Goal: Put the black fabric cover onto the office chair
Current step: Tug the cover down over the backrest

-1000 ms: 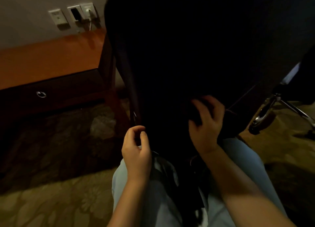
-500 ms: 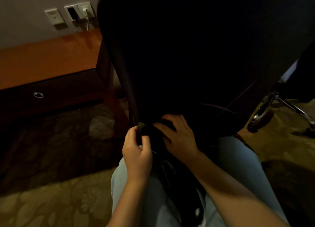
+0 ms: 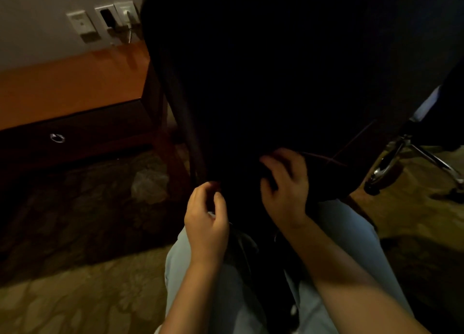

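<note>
The office chair (image 3: 288, 65) fills the upper middle of the head view, tipped toward me with its back wrapped in the black fabric cover (image 3: 326, 175). Its chrome base and a castor (image 3: 386, 168) show at the right. My left hand (image 3: 207, 223) pinches the cover's lower edge at the chair's left side rail. My right hand (image 3: 286, 185) lies on the bunched fabric at the bottom edge, fingers curled into it. The dim light hides the cover's folds and seams.
A wooden desk (image 3: 70, 90) with a ring-pull drawer stands at the left, against a wall with sockets (image 3: 105, 19). A crumpled plastic bag (image 3: 150, 185) lies on the patterned carpet under it. My legs in light trousers are below the chair.
My right hand slid left to meet the left hand at the fabric's edge, then moved back right along the bottom hem. The left hand stayed at the side rail.
</note>
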{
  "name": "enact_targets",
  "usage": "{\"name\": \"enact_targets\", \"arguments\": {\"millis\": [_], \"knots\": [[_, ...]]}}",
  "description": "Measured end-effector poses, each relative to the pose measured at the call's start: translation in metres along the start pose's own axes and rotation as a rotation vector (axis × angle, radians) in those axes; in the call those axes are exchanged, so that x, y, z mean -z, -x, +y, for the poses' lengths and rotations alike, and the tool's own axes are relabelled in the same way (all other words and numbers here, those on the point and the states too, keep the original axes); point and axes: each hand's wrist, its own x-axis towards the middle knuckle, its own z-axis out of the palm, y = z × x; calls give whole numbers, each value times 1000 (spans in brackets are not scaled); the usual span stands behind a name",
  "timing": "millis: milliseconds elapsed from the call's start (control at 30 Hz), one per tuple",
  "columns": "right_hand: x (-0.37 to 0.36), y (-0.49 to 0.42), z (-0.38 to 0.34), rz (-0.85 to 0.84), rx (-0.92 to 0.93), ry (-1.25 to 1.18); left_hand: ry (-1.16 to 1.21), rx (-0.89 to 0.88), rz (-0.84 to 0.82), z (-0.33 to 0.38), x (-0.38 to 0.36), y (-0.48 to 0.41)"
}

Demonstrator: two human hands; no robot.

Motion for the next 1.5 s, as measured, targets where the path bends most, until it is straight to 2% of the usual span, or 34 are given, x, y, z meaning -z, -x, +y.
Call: {"name": "enact_targets", "arguments": {"millis": [133,233,333,500,600,700,933,1033,1100,1200,1367,1500], "knots": [[-9,15,-4,-263,208,83,-12,16,-17,-8,-1,0],[-5,15,2,-272,221,90,-39,22,-9,-11,-2,0],[5,7,11,-160,135,22,-28,25,-3,-7,-2,0],[27,-22,19,171,-272,-41,-12,11,-4,-6,0,0],[25,-24,13,219,-335,-46,-20,2,10,-6,-1,0],[12,-12,1,151,-308,-64,-46,-20,21,-6,-1,0],[2,5,-3,-125,0,29,-99,-49,57,-4,0,1],[6,4,8,-99,53,59,-84,-77,105,-2,1,1],[13,0,16,-5,12,104,-81,-87,119,-3,1,1],[28,-10,26,108,-149,127,-77,-94,130,-5,2,2],[38,-27,32,275,-495,-26,-98,-100,120,-4,2,4],[24,-21,16,297,-448,-43,-112,-105,108,-5,3,4]]}}
